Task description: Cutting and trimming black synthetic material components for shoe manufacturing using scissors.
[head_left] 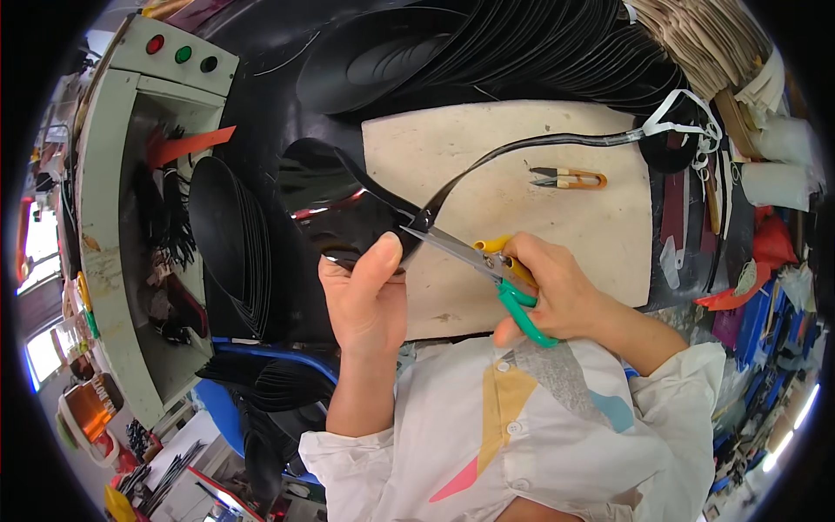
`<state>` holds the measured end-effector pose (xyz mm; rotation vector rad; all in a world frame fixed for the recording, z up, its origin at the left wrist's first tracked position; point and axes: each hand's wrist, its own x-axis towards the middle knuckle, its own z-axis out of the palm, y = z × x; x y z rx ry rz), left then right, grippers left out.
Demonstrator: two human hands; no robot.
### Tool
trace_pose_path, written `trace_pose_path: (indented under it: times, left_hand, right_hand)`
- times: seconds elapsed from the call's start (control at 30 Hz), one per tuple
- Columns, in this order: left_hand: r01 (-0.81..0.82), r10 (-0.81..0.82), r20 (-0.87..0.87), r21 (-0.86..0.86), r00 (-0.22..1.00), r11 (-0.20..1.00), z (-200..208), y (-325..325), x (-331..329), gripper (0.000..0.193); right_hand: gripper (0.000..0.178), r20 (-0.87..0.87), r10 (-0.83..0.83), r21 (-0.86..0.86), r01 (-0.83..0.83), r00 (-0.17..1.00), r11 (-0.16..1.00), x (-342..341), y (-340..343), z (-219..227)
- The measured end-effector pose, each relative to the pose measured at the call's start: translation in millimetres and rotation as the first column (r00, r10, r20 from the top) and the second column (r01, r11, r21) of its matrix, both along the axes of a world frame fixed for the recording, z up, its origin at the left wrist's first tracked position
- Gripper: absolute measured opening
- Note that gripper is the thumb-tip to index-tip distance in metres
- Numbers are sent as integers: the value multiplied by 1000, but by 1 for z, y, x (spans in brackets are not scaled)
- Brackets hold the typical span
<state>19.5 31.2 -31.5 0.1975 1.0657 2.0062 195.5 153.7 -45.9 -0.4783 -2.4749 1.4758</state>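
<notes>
While left hand [370, 291] pinches black piece [323, 217], right hand [558, 287] grasping scissors [474, 257], snips [565, 182] nearby, black stack [539, 52] beyond

Garment worn: loose white shirt [426, 426], front-fastened, three pale round buttons [514, 428] visible. Printed shapes noted: mustard-yellow band [501, 396], speckled grey patch [557, 378], blue-grey patch [611, 411], pink pointed patch [457, 481]. Left sleeve [344, 465] and right sleeve [683, 387]: white, creased, wide. Left hand [365, 300] and right hand [561, 289]: bare.
</notes>
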Motion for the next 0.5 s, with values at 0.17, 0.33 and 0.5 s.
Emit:
trace_pose_path:
  times: [0.17, 0.33, 0.5]
  left_hand:
    - [-18, 18, -12, -5, 1000, 1000, 1, 1, 6, 34]
    - [-13, 12, -23, -34, 1000, 999, 7, 3, 7, 33]
    - [-70, 58, -198, -51, 979, 996, 15, -5, -8, 25]
  right_hand:
    - [72, -108, -54, 118, 67, 993, 991, -3, -3, -5]
    - [67, -94, -83, 138, 95, 992, 986, -5, -4, -7]
    - [57, 67, -100, 19, 99, 993, 995, 1, -8, -13]
